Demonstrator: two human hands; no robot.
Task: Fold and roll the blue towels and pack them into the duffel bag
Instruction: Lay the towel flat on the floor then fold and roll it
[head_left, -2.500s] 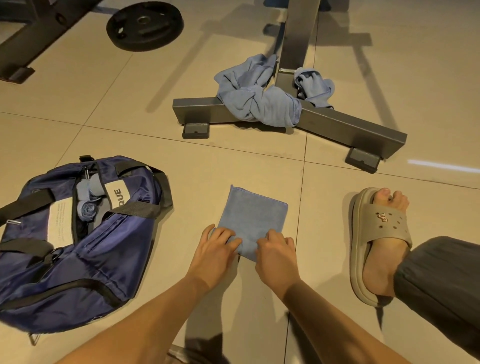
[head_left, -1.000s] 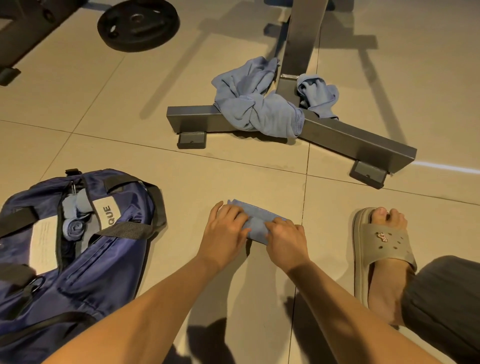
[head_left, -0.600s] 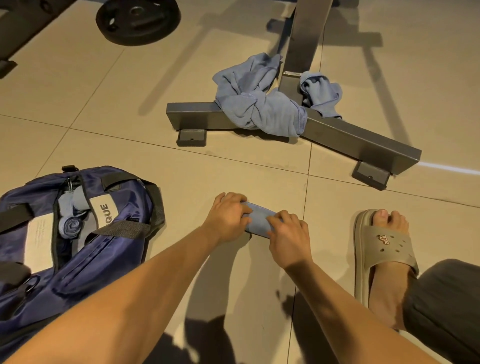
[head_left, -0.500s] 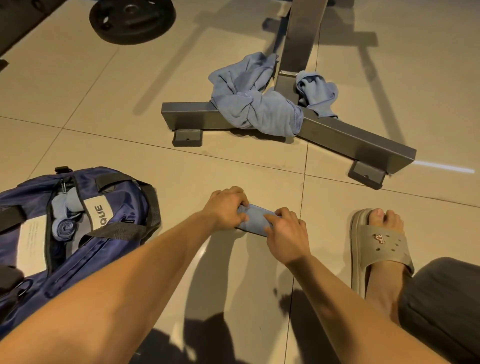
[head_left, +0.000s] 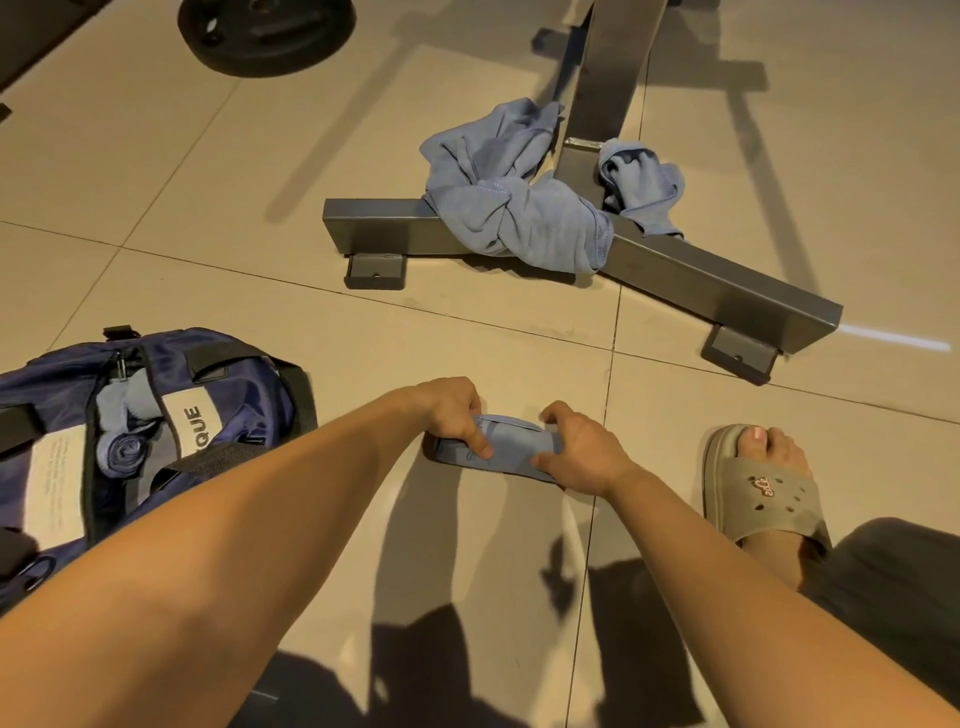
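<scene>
Left hand (head_left: 449, 410), right hand (head_left: 582, 452): crosswise towel (head_left: 511, 449)

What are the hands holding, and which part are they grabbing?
The left hand grips the left end of the rolled blue towel; the right hand grips its right end.

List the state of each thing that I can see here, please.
Held towel: rolled up, gripped at both ends.
Left hand: grips the towel.
Right hand: grips the towel.
Duffel bag: unzipped, rolled towels inside.
Loose towels: crumpled, draped over the metal frame.
</scene>
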